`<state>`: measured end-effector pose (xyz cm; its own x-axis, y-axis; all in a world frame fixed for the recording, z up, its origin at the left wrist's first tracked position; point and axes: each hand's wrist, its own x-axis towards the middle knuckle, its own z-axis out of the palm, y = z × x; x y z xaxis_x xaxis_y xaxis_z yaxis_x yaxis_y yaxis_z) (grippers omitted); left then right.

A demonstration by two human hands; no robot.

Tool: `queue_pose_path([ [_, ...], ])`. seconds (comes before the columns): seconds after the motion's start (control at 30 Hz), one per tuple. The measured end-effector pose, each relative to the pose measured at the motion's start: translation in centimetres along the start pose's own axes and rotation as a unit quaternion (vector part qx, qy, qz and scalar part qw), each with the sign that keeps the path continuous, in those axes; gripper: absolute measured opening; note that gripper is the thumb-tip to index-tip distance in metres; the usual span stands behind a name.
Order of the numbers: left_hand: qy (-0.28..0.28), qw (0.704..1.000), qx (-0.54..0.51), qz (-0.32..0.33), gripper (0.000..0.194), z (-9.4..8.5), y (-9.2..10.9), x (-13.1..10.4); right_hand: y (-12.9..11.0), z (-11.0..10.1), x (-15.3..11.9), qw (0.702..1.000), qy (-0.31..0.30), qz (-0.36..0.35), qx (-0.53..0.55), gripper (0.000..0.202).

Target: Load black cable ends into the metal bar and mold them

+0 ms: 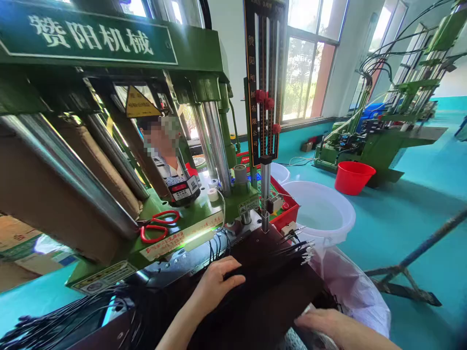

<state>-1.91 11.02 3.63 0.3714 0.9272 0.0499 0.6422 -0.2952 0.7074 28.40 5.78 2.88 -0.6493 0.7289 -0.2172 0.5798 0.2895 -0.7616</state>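
My left hand (216, 284) is above the dark tabletop (262, 301), thumb and fingers apart. Black cables (280, 257) lie just past its fingertips, their pale metallic ends pointing right. Several thin black cables (216, 245) also run from the machine's lower edge toward that hand. At the lower right, my right hand (324, 323) has its fingers bent by the table's edge, next to whitish, crinkled plastic (292, 340). What its fingers close on is hidden. A large heap of black cables (73, 306) lies at the lower left.
A green press (204, 53) with steel columns stands ahead, red-handled scissors (156, 228) on its ledge. Behind it is a person (166, 163). To the right are a white tub (321, 209), a plastic bag (350, 282), a red bucket (353, 177) and a metal stand (404, 272).
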Motion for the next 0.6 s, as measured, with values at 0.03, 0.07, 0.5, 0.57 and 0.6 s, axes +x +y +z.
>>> queue_pose_path([
  [0.03,0.004,1.000,-0.026,0.001,0.027,-0.4,0.1,0.0,-0.9,-0.2,0.3,1.000,-0.009,-0.012,0.020,0.047],
  [0.07,0.006,0.999,-0.044,-0.002,0.030,-0.8,0.3,0.0,-1.6,-0.2,0.7,0.999,-0.009,-0.023,0.042,0.042],
  [0.5,0.142,0.987,-0.024,-0.068,0.033,-1.0,0.3,-1.3,-5.2,3.2,11.6,0.708,0.035,-0.183,0.681,0.052],
  [0.57,0.113,0.988,-0.032,-0.095,0.037,-0.6,0.3,-1.6,-5.9,1.8,12.4,0.668,0.082,-0.220,0.706,0.049],
  [0.6,0.100,0.988,-0.031,-0.111,0.040,-0.2,0.3,-1.7,-6.0,0.9,12.6,0.656,0.102,-0.231,0.711,0.043],
])
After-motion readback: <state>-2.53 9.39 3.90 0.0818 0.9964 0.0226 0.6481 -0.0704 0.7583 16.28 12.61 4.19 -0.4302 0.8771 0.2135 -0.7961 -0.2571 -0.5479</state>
